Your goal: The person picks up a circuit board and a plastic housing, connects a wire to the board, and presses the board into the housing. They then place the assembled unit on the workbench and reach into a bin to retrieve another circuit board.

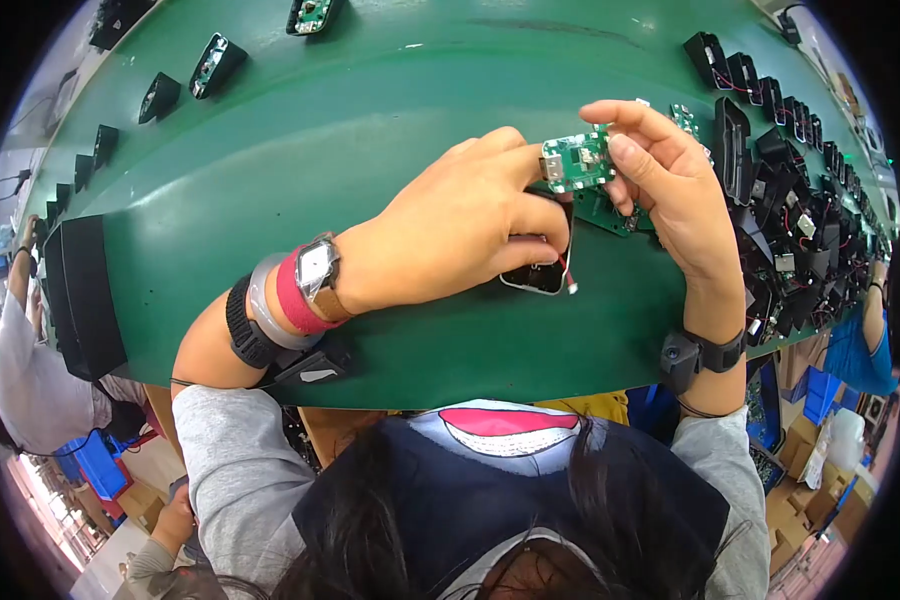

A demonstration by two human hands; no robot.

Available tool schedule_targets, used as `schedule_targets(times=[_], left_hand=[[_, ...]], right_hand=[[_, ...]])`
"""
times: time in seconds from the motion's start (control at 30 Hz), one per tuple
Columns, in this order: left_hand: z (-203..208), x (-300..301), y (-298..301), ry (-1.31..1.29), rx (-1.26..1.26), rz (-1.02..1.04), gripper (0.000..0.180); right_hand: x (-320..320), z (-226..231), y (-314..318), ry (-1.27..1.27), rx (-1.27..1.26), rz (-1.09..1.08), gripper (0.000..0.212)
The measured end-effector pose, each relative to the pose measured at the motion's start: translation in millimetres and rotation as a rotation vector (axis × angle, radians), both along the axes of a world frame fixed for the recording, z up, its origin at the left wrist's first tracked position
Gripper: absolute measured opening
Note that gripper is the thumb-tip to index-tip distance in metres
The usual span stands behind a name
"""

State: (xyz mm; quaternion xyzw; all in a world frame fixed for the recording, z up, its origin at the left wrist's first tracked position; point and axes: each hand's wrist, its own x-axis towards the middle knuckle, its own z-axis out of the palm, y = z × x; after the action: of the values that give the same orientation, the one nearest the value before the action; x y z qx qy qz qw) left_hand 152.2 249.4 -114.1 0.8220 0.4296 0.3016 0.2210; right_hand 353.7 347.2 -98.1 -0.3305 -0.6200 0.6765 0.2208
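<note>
My right hand (670, 180) pinches a small green circuit board (578, 165) between thumb and fingers, its metal socket facing left. My left hand (480, 220) is closed over a black plastic housing (532, 281), with the thumb bent at its edge. Much of the housing is hidden beneath that hand, and the left index finger reaches up to the board's socket end. Red and dark wires with a white plug (572, 288) hang out at the housing's right side. More green circuit boards (610, 213) lie on the table just below and behind my right hand.
A heap of black housings with wires (785, 240) covers the table's right side. Rows of housings run along the far right (745, 75) and far left (158, 97). A black box (85, 295) stands at the left edge. Other people (50, 370) sit at both sides.
</note>
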Motion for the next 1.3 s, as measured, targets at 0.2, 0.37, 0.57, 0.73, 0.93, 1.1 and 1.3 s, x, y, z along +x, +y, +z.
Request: schedule_targets(times=[0.2, 0.37, 0.57, 0.73, 0.93, 1.1, 1.3], left_hand=[[-11, 6, 1, -0.335, -0.198, 0.166, 0.01], [-11, 8, -1, -0.42, -0.314, 0.206, 0.011], [-8, 4, 0, -0.28, -0.283, 0.14, 0.015], [-6, 2, -2, -0.414, -0.426, 0.169, 0.015], [-5, 4, -5, -0.46, -0.427, 0.207, 0.012], [-4, 8, -3, -0.568, -0.555, 0.347, 0.014], [-5, 10, -2, -0.6, -0.555, 0.338, 0.016]], right_hand=[[6, 4, -6, 0.025, -0.036, 0.09, 0.021], [5, 2, -12, -0.006, 0.011, 0.099, 0.018], [1, 1, -21, 0.048, 0.061, 0.069, 0.018], [7, -4, -13, -0.005, 0.107, 0.039, 0.017], [2, -1, -24, -0.177, 0.061, -0.007, 0.012], [0, -3, -39, -0.314, 0.044, 0.084, 0.007], [-8, -10, -38, -0.087, 0.352, -0.077, 0.014]])
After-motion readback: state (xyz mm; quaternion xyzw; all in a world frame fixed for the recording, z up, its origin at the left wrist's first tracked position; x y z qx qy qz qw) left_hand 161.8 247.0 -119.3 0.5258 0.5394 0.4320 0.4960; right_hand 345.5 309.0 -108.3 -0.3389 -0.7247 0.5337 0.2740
